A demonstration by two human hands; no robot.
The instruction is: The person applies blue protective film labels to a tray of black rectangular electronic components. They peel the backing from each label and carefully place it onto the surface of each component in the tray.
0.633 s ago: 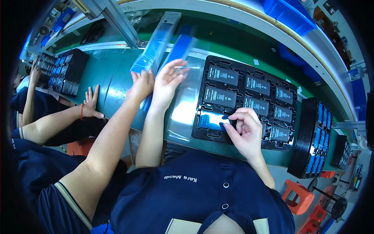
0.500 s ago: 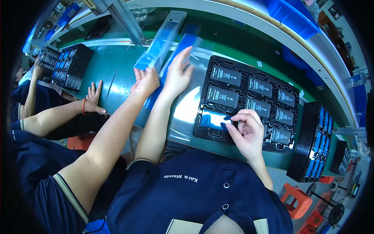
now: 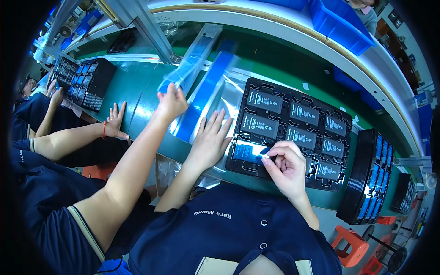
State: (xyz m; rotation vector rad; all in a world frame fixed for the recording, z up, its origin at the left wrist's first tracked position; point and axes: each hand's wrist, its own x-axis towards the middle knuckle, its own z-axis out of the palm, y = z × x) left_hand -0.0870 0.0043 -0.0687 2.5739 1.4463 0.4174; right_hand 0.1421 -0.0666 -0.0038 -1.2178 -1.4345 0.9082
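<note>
A black tray (image 3: 283,133) in front of me holds several flat dark batteries (image 3: 261,101) in moulded pockets. In its near left pocket lies a battery with a shiny blue film (image 3: 246,152). My right hand (image 3: 288,167) is over that pocket, thumb and forefinger pinched on the film's dark blue right end. My left hand (image 3: 211,144) is open, fingers spread, over clear plastic left of the tray. Just beyond it lies a long strip of blue film with clear edges (image 3: 205,94).
A co-worker's hand (image 3: 172,104) on the left grips a second clear and blue strip (image 3: 195,57); their other hand (image 3: 114,123) rests on the green bench (image 3: 142,98). Stacked black trays (image 3: 358,176) stand at right, more (image 3: 98,85) at far left. A blue bin (image 3: 341,25) sits on the shelf.
My left hand has come back toward me from the blue strip and spread its fingers lower down. My right hand stays pinched at the film. The co-worker's raised hand has turned slightly.
</note>
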